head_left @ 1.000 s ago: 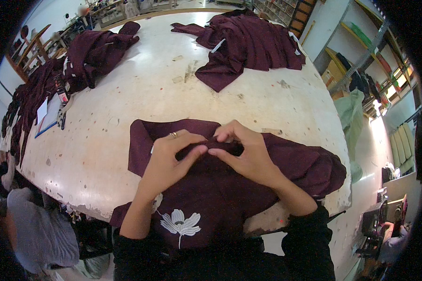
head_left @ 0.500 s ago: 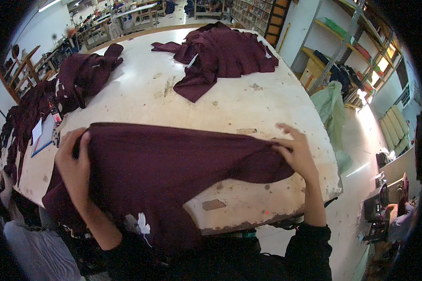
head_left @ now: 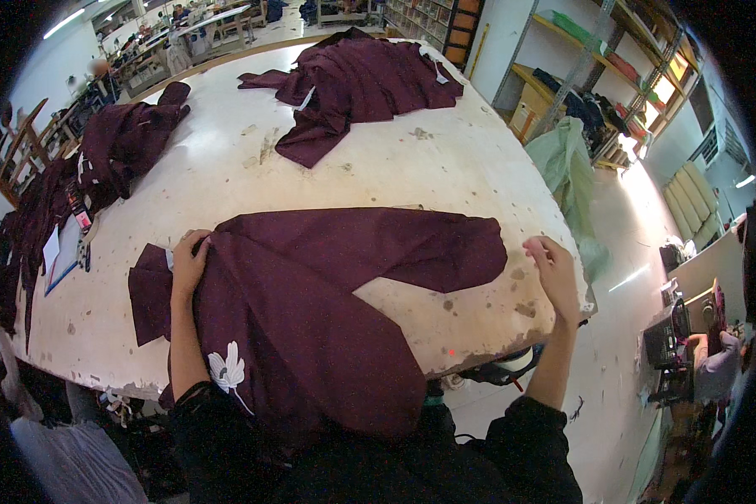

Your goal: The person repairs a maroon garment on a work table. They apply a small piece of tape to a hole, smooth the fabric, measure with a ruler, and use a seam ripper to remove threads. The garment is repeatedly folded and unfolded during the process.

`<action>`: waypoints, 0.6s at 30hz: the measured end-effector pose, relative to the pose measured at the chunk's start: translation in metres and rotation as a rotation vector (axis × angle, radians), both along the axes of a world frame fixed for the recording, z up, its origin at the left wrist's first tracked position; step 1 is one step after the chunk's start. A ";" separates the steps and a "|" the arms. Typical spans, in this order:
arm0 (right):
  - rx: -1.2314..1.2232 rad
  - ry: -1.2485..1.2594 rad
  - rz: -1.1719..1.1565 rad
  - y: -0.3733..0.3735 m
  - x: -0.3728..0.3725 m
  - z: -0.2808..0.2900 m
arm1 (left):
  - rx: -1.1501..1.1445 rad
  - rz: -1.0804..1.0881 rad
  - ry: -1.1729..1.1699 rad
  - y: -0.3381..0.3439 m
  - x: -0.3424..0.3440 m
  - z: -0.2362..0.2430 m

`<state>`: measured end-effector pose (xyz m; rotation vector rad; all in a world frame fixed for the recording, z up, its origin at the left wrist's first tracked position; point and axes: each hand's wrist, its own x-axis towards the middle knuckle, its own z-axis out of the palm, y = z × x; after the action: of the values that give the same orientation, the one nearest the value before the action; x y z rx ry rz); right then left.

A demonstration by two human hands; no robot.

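A dark maroon garment [head_left: 311, 277] lies across the near part of the table, its lower part hanging over the front edge toward me. One sleeve stretches to the right, and a white flower motif [head_left: 227, 367] shows near its lower left. My left hand [head_left: 190, 262] pinches the cloth at the upper left, beside a small white tag [head_left: 170, 259]. To its left sticks out a folded flap of the same cloth. Off the sleeve's end, my right hand [head_left: 556, 273] hovers over the table's right side, fingers loosely bent and apart, holding nothing.
The large pale, stained table [head_left: 386, 176] bears a pile of maroon garments [head_left: 370, 84] at the far side and another heap [head_left: 122, 147] at the left. A clipboard [head_left: 61, 256] with pens lies by the left heap. Shelving [head_left: 563, 92] and a pale green sheet [head_left: 563, 168] stand right.
The garment now lies flatter, its sleeve spread on the table. My right hand has let go of the sleeve end and moved slightly right. My left hand has moved right and lower.
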<state>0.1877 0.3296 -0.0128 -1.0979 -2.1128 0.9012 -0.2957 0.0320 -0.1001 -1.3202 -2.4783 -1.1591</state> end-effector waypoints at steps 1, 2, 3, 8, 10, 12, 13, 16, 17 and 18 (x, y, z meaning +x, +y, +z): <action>-0.004 0.010 -0.048 0.007 -0.001 -0.004 | 0.026 -0.011 0.002 0.002 0.000 -0.001; -0.030 -0.035 -0.018 0.007 -0.009 -0.009 | 0.017 -0.008 0.016 -0.001 -0.001 -0.001; -0.059 -0.079 0.019 0.004 -0.024 -0.015 | 0.005 0.001 0.032 -0.007 -0.001 0.000; -0.176 0.185 0.335 0.014 -0.050 -0.025 | 0.002 0.002 0.032 -0.010 0.006 0.003; -0.403 0.627 0.373 0.021 -0.042 -0.019 | 0.007 -0.010 0.037 -0.012 0.005 0.004; -0.469 0.779 0.369 0.011 -0.034 -0.008 | -0.008 0.005 0.044 -0.017 0.004 0.003; -0.447 0.848 0.344 0.011 -0.025 -0.010 | -0.014 0.010 0.048 -0.019 0.003 0.003; -0.364 1.049 0.483 0.026 0.017 -0.008 | -0.022 -0.017 0.032 -0.015 0.007 0.005; -0.316 1.087 0.544 0.038 0.035 -0.009 | -0.027 -0.017 0.037 -0.013 0.008 0.005; -0.218 0.975 0.408 0.053 0.055 -0.018 | -0.032 -0.020 0.042 -0.010 0.008 0.005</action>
<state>0.2423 0.3827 -0.0312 -0.1757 -1.4176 1.4941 -0.2877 0.0220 -0.0949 -1.3661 -2.4698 -1.0883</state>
